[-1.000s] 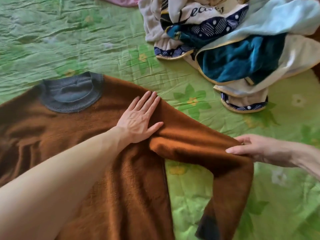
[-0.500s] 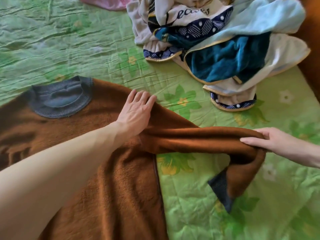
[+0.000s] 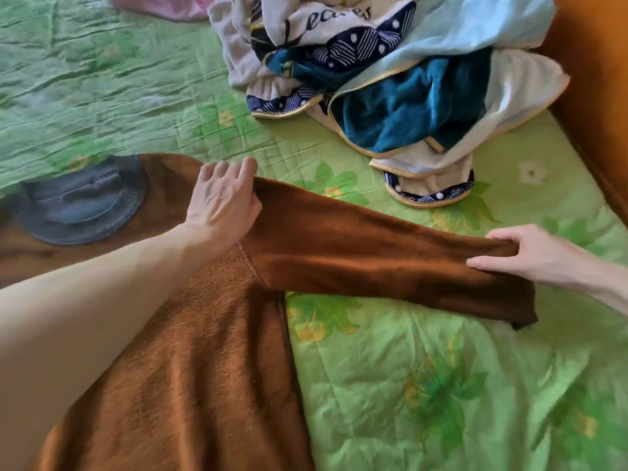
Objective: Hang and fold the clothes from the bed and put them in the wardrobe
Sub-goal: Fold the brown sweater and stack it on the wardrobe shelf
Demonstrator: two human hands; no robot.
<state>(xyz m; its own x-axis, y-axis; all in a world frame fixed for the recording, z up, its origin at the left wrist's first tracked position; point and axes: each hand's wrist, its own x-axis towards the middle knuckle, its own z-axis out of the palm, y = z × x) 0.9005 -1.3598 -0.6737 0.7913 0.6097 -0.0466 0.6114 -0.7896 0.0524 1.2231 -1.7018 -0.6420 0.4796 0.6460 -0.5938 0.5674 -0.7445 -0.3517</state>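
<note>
A brown fleece sweater [image 3: 204, 351] with a grey ribbed collar [image 3: 81, 205] lies flat on the green bed. Its right sleeve [image 3: 373, 260] is stretched out sideways across the bedspread. My left hand [image 3: 221, 202] rests on the sweater's shoulder, fingers curled over the top edge of the sleeve. My right hand [image 3: 537, 256] pinches the sleeve near its cuff, thumb on top and fingers beneath the fold. The cuff's dark edge shows just below that hand.
A pile of clothes [image 3: 390, 73], white, navy-patterned, teal and pale blue, lies at the back right of the green floral bedspread [image 3: 424, 385]. A pink garment [image 3: 163, 5] peeks in at the top. An orange-brown bed frame [image 3: 594, 96] runs along the right edge.
My right hand has pulled the sleeve out to the right, from bent and drooping to nearly straight. My left hand's fingers curled over the shoulder seam.
</note>
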